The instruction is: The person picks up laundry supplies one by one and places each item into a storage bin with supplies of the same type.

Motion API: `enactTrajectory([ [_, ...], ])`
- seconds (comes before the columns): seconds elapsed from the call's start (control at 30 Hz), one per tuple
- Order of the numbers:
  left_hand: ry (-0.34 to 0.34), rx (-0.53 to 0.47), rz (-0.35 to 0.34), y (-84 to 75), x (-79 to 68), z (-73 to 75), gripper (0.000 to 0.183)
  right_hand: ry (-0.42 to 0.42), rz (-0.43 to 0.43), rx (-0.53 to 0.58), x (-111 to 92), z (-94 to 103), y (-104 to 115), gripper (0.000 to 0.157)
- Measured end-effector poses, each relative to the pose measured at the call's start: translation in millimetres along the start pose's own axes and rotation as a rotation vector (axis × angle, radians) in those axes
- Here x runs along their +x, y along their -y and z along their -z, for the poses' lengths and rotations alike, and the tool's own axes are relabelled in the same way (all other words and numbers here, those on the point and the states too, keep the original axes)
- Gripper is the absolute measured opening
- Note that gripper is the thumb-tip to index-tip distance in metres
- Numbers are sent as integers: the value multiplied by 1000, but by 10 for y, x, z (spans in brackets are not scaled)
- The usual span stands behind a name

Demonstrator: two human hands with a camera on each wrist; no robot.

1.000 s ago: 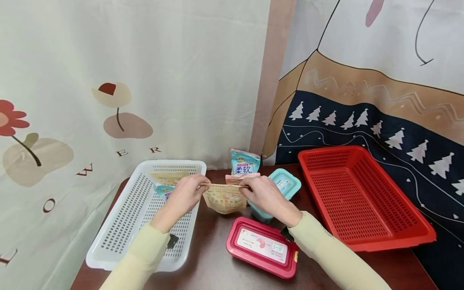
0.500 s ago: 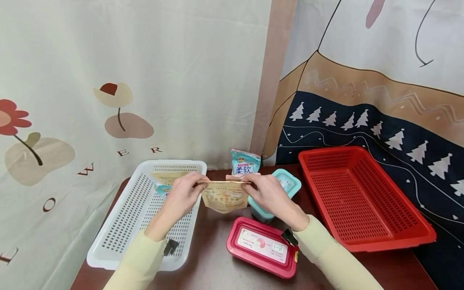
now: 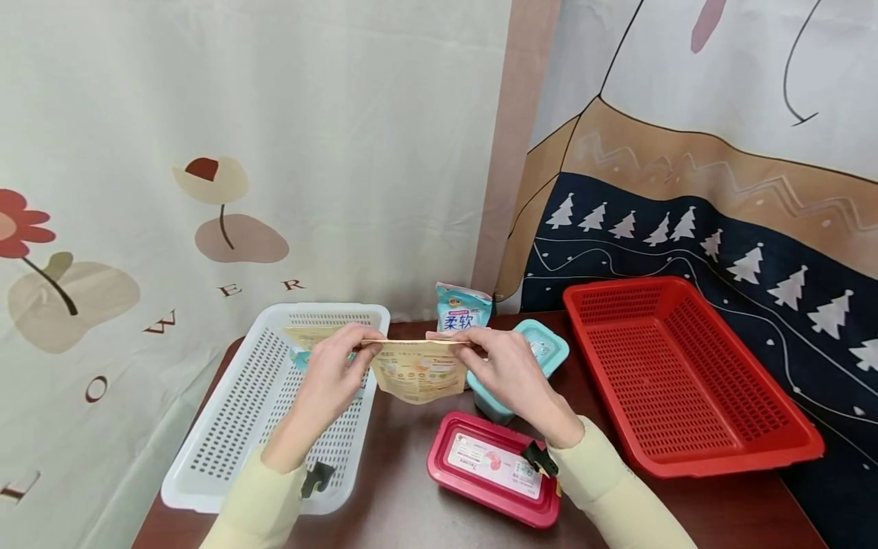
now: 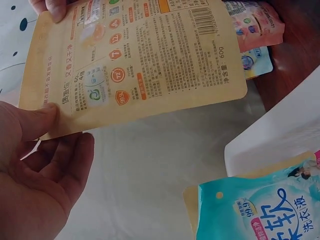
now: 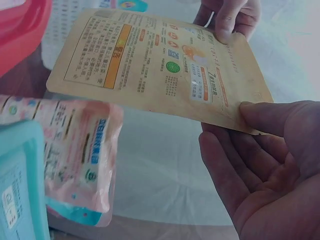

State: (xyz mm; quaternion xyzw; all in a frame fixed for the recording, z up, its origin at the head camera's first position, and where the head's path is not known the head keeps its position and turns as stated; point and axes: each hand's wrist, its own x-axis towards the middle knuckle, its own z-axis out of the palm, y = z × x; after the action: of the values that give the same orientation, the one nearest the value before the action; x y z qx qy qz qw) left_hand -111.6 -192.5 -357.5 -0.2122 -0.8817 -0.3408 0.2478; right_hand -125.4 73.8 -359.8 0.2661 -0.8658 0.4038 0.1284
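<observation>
A tan printed pouch (image 3: 420, 374) hangs upright over the table, held along its top edge by both hands. My left hand (image 3: 332, 370) pinches its left corner between thumb and fingers. At the opposite corner my right hand (image 3: 511, 370) does the same, as the right wrist view of the pouch (image 5: 155, 65) shows. Behind the pouch stands a blue pouch (image 3: 463, 305), with a pink pouch (image 5: 82, 160) in front of it. Inside the white basket (image 3: 240, 442), partly hidden by my left hand, are another tan pouch (image 3: 309, 335) and a teal pouch (image 4: 260, 210).
Next to my right hand lies a teal lidded box (image 3: 542, 343). A crimson lidded box (image 3: 494, 465) with a white label sits nearer on the dark table. On the far right is a red basket (image 3: 672, 381). Printed curtains hang behind the table.
Both hands keep hold of the tan pouch. It has moved slightly up and to the left, and its printed face shows flatter. The baskets and boxes stay where they were.
</observation>
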Motion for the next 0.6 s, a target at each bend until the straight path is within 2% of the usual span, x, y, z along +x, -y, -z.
enactTrajectory([
  [0.2,-47,-14,-6,-10,-38,81,23,-28,42,36,11,-28,105,20],
  [0.4,-89,-18,6,-1,-78,188,22,-43,45,83,30,-90,226,21],
  [0.6,-127,-22,13,-1,-135,308,22,-71,84,80,62,-180,317,14],
])
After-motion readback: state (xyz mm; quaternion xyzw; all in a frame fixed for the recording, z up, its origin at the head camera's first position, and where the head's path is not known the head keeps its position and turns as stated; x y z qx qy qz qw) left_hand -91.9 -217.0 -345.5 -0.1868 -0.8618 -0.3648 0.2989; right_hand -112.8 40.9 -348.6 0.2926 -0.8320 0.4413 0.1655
